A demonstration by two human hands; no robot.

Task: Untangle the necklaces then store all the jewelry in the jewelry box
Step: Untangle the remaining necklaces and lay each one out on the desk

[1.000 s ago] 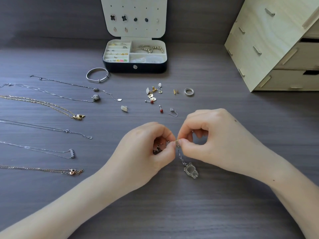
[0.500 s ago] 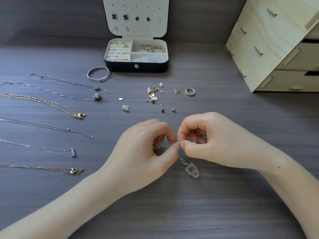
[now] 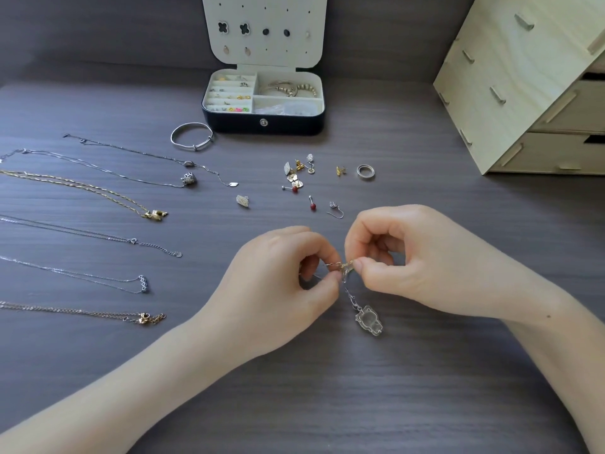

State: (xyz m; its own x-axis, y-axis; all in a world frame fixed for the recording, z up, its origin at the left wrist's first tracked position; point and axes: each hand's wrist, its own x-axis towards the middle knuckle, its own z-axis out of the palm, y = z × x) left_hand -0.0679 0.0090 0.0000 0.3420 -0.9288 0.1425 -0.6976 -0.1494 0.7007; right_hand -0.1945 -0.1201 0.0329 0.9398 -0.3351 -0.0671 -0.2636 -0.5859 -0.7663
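**A:** What carries it all?

**B:** A dark grey wood-grain table [image 3: 393, 404]. A pale plywood drawer cabinet [image 3: 523, 77] stands at its far right corner. A black jewelry box with a cream lining [image 3: 262, 126] sits at the middle of the far edge. Its lid is upright, there are studs in the lid, and the compartments hold rings and bracelets.

**A:** And the hands?

**B:** Both are near the middle of the table, knuckles almost touching. The left hand [image 3: 278, 280] pinches a fine tangled chain with gold and silver links [image 3: 343, 267] between thumb and forefinger. The right hand [image 3: 425, 260] pinches the same chain just beside it, its other fingers curled in.

**A:** And the other necklaces?

**B:** A row of six thin silver and gold necklaces [image 3: 156, 214] lies apart from one another, running in from the left edge.

**A:** Smaller things?

**B:** A plain silver bangle [image 3: 192, 137] lies just left of the box front. A clear bear-shaped pendant with a silver rim [image 3: 369, 320] trails below the pinched chain. It may rest on the table, but I cannot tell. A flat silver ring [image 3: 365, 172] and a scatter of small gold, silver and red-bead earrings [image 3: 296, 178] lie between the hands and the box.
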